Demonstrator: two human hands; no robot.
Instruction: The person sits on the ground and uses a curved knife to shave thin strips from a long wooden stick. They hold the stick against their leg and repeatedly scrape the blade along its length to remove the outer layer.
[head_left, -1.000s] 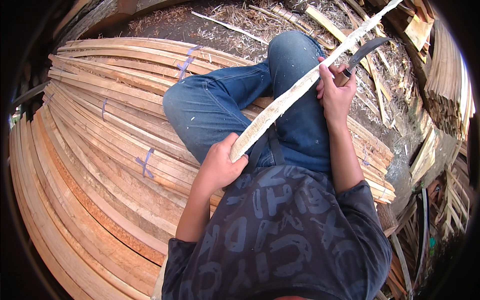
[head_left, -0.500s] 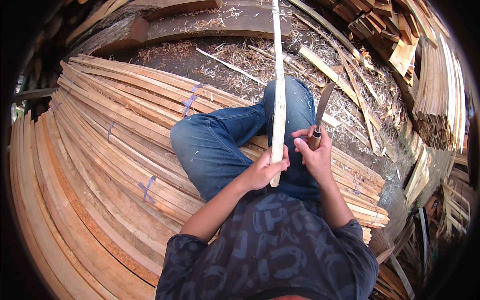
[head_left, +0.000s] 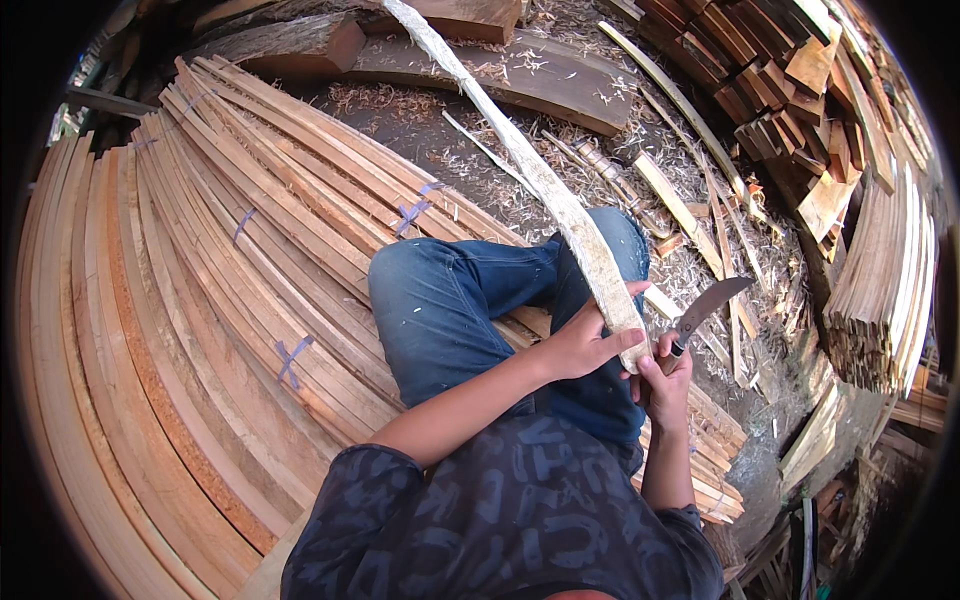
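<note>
A long pale wood strip (head_left: 545, 185) runs slantwise from far left down over my raised knee, its near end at my hands. My left hand (head_left: 590, 342) grips it close to that end, thumb on top and fingers mostly under it. In my right hand (head_left: 667, 385) is a knife (head_left: 712, 305) with a broad curved blade, its dark handle held in closed fingers. The blade points up and to the right, apart from the strip. Fingertips of the right hand are at the strip's near end; whether they also pinch it, I cannot tell.
Bundles of sawn slats (head_left: 250, 270) tied with purple ribbon (head_left: 291, 362) lie under and left of my legs. Thick beams (head_left: 500, 75) lie beyond. Shavings (head_left: 480, 180) cover the ground. Stacked boards (head_left: 760, 90) and a bundle of thin slats (head_left: 880, 280) stand at right.
The strip has swung from nearly straight ahead to slanting far left, and its near end has shifted right. My left hand followed it. The knife has tipped over to the right.
</note>
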